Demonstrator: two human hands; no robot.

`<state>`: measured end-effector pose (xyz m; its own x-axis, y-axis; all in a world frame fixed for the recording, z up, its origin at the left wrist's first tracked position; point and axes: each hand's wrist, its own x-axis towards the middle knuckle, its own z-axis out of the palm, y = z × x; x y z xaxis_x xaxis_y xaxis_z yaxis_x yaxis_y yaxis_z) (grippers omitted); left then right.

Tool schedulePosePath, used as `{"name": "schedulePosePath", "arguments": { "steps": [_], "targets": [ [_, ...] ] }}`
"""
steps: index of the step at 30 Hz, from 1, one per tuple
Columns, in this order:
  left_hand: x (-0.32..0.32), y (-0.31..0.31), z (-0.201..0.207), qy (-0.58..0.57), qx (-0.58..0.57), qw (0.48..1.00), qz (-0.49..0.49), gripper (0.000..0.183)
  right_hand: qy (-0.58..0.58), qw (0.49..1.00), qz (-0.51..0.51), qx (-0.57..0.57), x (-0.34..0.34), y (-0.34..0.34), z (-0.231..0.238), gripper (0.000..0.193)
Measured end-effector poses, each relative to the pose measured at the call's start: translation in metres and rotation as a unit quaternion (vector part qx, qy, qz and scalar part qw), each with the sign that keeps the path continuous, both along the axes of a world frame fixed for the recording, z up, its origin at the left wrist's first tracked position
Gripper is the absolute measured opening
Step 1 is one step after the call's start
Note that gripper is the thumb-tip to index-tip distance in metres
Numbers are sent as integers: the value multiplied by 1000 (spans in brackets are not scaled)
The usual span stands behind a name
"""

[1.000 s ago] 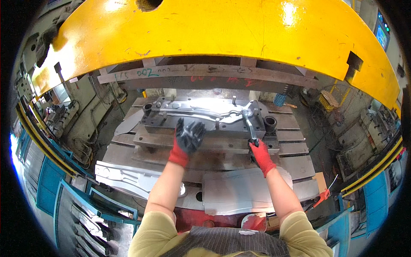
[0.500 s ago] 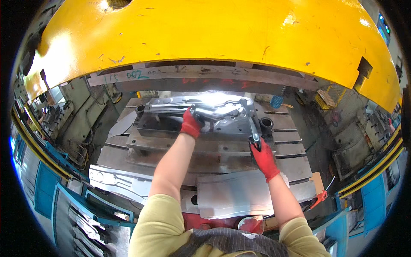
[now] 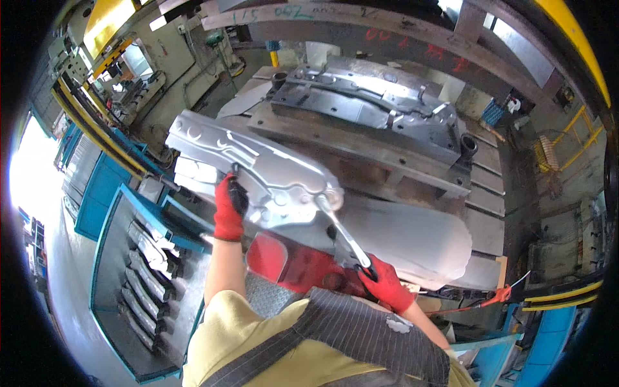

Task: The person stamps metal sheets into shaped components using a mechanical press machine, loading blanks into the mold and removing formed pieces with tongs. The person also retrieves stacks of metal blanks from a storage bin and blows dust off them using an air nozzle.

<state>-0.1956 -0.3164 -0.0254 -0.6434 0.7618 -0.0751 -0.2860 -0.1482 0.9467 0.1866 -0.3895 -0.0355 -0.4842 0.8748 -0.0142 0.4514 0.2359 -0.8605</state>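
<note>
A pressed sheet-metal panel [image 3: 271, 174], silver with raised ribs and round bosses, is held tilted in front of me, left of the middle. My left hand [image 3: 230, 203], in a red glove with dark finger parts, is closed on the panel's near edge. My right hand [image 3: 385, 284], gloved alike, grips the dark end of a slim metal rod tool [image 3: 345, 233]. The tool's round far end touches the panel's right end. Beyond the panel stands the lower press die [image 3: 361, 115], a shaped steel block on a thick base.
Flat sheet blanks [image 3: 412, 238] lie on the near right of the slotted bed [image 3: 485, 203]. A blue-framed rack [image 3: 97, 284] at lower left carries several formed metal parts [image 3: 143, 303]. Overhead runs a steel beam [image 3: 348, 29]. An orange-red air gun [image 3: 501, 295] hangs at right.
The panel has come off the die and moved toward me and to the left, with my left hand and the rod tool on it. My view has turned left and lower.
</note>
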Motion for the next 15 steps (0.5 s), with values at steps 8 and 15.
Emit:
{"name": "schedulePosePath", "arguments": {
  "steps": [8, 15],
  "targets": [
    [-60, -45, -24, 394, -151, 906, -26, 29, -62, 996, 58, 24, -43, -7, -41, 42],
    [-43, -16, 6, 707, -126, 683, 134, 63, -78, 986, 40, 142, -49, -30, -65, 43]
  ]
}}
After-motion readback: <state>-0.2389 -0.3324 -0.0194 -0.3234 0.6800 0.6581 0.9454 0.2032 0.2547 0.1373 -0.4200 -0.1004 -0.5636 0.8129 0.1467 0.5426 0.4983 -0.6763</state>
